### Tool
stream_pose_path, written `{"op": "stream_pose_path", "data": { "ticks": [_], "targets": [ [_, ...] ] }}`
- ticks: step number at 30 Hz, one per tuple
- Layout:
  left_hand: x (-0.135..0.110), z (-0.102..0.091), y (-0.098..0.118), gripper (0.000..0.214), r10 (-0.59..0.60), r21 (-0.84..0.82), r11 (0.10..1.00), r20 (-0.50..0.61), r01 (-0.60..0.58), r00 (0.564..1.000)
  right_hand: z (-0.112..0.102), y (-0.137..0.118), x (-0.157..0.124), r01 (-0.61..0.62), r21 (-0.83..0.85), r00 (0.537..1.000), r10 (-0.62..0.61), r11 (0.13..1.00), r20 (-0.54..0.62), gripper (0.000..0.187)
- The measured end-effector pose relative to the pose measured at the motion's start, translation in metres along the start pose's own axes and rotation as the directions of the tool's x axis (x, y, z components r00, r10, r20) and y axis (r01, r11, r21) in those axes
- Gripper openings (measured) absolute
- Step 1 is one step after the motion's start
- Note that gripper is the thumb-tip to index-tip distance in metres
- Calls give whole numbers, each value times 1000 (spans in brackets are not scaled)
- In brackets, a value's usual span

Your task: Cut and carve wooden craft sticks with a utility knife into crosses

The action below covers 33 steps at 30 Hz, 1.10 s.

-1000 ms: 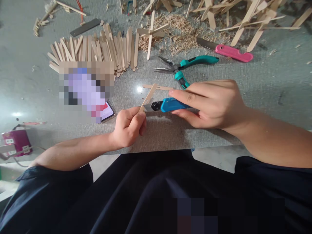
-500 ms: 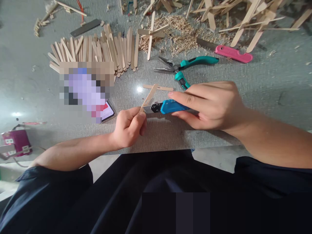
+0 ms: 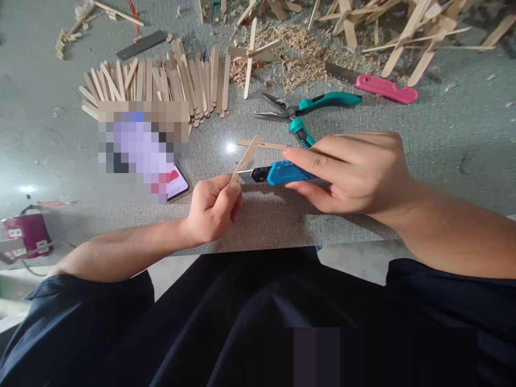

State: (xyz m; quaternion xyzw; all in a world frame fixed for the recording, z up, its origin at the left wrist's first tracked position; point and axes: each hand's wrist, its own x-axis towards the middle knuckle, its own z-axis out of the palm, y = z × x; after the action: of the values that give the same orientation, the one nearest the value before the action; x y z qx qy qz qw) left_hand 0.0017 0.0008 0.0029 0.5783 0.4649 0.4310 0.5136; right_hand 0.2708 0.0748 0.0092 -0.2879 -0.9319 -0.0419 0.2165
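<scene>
My left hand [image 3: 216, 208] is closed, pinching the lower end of a wooden craft stick [image 3: 249, 154] that tilts up to the right. My right hand [image 3: 350, 172] is wrapped round a blue utility knife [image 3: 288, 172], its blade pointing left. The blade tip lies right by the held stick, near my left thumb; whether it touches the wood I cannot tell. Behind the held stick, a second craft stick [image 3: 272, 145] with a small slot in it lies flat on the table, its right end by my right index finger.
Teal-handled pliers [image 3: 291, 112] lie open beyond my right hand, with a pink folding saw [image 3: 387, 88] farther right. A row of craft sticks [image 3: 197, 88], wood shavings [image 3: 302, 59], a crossed-stick piece [image 3: 249, 54] and a partly blurred phone [image 3: 179, 183] are around. Stick assemblies [image 3: 415, 32] stand at far right.
My right hand and the knife have shifted slightly right, drawing the blade a little away from my left thumb. The held stick has tipped slightly upward.
</scene>
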Motion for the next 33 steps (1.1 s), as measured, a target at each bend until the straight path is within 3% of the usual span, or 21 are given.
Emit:
{"op": "stream_pose_path", "data": {
  "ticks": [6, 9, 14, 16, 22, 28, 33],
  "targets": [
    [-1, 0, -1, 49, -11, -17, 1000, 9, 11, 1000, 1, 8, 4, 10, -27, 986, -14, 1000, -168, 41],
    [-1, -1, -1, 50, -13, -23, 1000, 2, 13, 1000, 2, 6, 3, -4, -17, 993, 2, 1000, -119, 45],
    [0, 0, 1, 50, -13, -26, 1000, 10, 13, 1000, 1, -2, -1, -27, 19, 996, 25, 999, 87, 52],
    [-1, 1, 0, 50, -7, -30, 1000, 7, 8, 1000, -1, -3, -2, -43, 38, 993, 38, 998, 114, 51],
    [-2, 0, -4, 52, 1, -25, 1000, -1, -1, 1000, -1, -5, -3, -13, 61, 999, 10, 998, 51, 46],
    [-3, 0, -3, 53, -19, -30, 999, 2, 19, 1000, -3, -6, -2, -113, 33, 980, 106, 993, 167, 53],
    [-2, 0, -2, 55, -38, -4, 999, -4, 38, 999, -2, -5, 0, -68, 69, 997, 65, 995, 42, 48]
  ]
}}
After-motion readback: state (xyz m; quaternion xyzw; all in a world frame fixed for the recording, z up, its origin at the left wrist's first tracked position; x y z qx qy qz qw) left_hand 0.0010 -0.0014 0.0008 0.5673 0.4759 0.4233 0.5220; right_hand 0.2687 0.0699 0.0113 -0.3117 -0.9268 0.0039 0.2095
